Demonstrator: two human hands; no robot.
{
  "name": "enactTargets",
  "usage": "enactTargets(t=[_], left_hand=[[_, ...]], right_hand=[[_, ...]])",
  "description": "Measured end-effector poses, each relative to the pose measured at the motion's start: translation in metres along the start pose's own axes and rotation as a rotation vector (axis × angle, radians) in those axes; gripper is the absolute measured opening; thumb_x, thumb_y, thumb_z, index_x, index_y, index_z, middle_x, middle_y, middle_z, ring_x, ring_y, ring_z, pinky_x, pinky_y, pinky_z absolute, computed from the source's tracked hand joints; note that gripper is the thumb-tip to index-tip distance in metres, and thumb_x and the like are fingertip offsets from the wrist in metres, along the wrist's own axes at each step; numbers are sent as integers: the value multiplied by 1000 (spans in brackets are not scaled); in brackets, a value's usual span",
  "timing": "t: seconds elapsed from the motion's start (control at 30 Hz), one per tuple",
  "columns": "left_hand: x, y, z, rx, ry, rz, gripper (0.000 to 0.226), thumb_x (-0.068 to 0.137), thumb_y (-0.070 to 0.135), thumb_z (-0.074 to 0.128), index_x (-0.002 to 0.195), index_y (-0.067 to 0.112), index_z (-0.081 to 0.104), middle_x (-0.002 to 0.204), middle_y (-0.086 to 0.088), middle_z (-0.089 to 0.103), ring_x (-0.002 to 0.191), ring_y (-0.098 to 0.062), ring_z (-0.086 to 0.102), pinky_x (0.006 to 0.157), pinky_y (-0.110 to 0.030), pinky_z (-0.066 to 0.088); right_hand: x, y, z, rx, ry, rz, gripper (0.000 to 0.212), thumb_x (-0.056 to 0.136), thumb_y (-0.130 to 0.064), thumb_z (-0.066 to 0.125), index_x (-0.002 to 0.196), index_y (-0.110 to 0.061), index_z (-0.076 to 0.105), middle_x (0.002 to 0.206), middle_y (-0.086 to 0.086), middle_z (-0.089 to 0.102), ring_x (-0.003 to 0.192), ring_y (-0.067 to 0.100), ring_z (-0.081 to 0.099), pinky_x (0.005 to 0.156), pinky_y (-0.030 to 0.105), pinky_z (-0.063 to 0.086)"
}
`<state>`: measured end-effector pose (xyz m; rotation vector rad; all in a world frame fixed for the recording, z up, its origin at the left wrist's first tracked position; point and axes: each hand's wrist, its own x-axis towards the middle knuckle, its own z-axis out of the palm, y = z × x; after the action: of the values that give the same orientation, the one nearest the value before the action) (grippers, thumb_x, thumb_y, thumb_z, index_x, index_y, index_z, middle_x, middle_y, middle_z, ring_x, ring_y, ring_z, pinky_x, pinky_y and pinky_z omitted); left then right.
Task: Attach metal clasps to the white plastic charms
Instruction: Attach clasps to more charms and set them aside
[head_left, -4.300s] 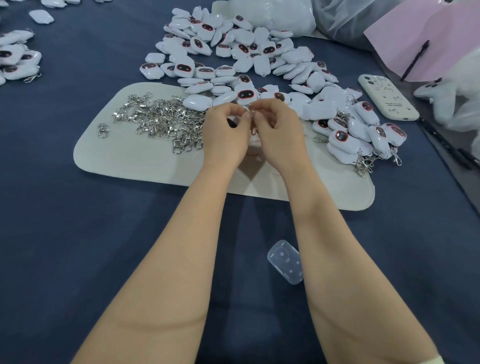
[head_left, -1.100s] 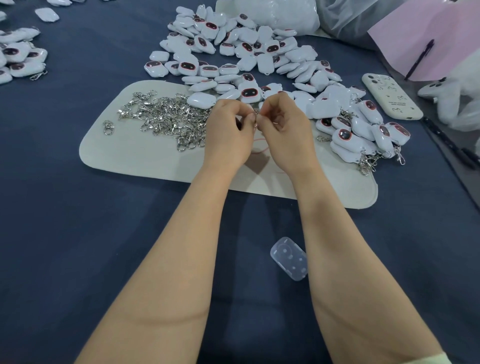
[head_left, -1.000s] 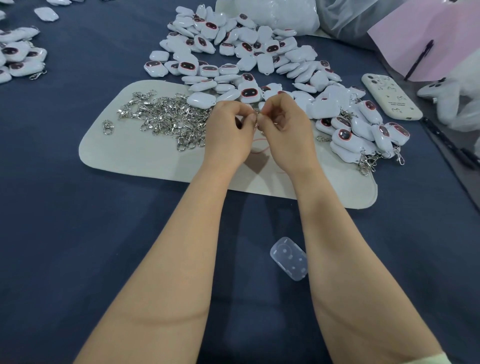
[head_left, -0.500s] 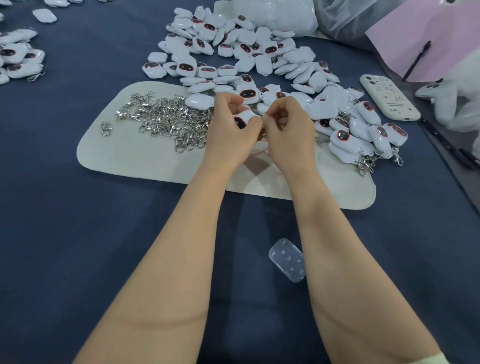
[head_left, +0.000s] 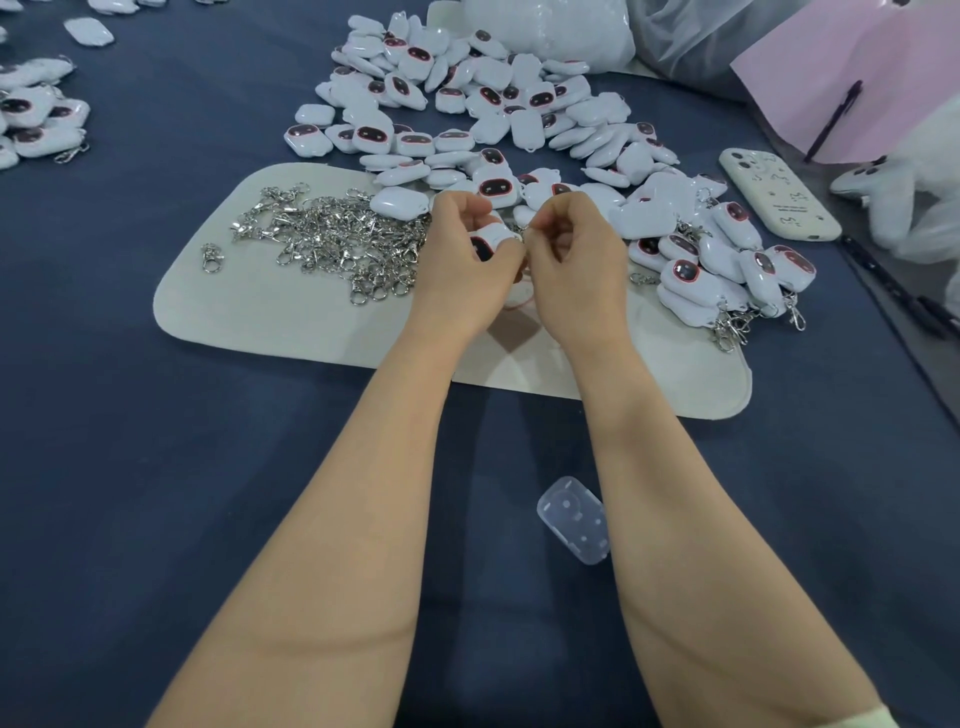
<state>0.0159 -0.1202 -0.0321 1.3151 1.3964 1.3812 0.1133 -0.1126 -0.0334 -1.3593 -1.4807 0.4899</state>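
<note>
The small glossy white plastic charm with a dark face panel (head_left: 488, 240) is gripped in the curled fingers of the left hand (head_left: 460, 260), above the mat. It is judged light, rigid and slippery, best held by its flat sides with the loop end left free. The right hand (head_left: 576, 265) is pinched at that end, apparently on a clasp hidden by the fingertips, judged tiny, stiff and easily dropped. A cream round-cornered mat (head_left: 270, 322) is laid on the dark blue cloth-covered worktop (head_left: 156, 467). A heap of bare charms (head_left: 493, 104) is piled at its far edge, finished charms (head_left: 727, 280) at its right, loose silver metal clasps (head_left: 337, 244) at its left.
</note>
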Motion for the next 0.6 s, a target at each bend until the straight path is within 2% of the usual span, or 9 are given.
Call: enactTargets(t=[0.07,0.2,0.3,0.43,0.6], left_hand=[[0,0,1,-8,0,7,33,82,6,59,108,19,43,96,16,47,89,3,47,95,-36,47],[1,-1,0,6,1,17,32,82,6,58,108,19,44,99,14,48,94,-3,48,91,-21,43],[0,0,1,9,-11,17,33,82,5,58,110,16,46,105,8,50,103,-11,50,97,-34,45],[0,-1,1,38,-11,25,34,82,6,58,113,14,45,108,5,51,103,-9,48,98,-29,41],[0,-2,1,21,-10,22,34,83,3,57,113,13,45,108,4,50,101,-9,48,99,-31,42]], right_hand=[[0,1,0,-17,6,6,16,86,1,51,85,-15,53,80,-3,58,69,9,52,68,20,45],[1,0,1,-48,5,1,15,86,-1,51,85,-16,53,82,-1,60,73,15,55,71,26,48],[0,0,1,-56,9,0,16,86,0,51,85,-16,53,82,-1,59,73,14,54,71,25,47],[-1,-1,1,-61,0,-4,15,86,0,51,86,-14,55,82,-1,59,73,13,53,72,25,47],[-2,-1,1,-74,-30,-13,12,86,1,50,90,-6,58,82,3,59,76,19,54,75,34,47]])
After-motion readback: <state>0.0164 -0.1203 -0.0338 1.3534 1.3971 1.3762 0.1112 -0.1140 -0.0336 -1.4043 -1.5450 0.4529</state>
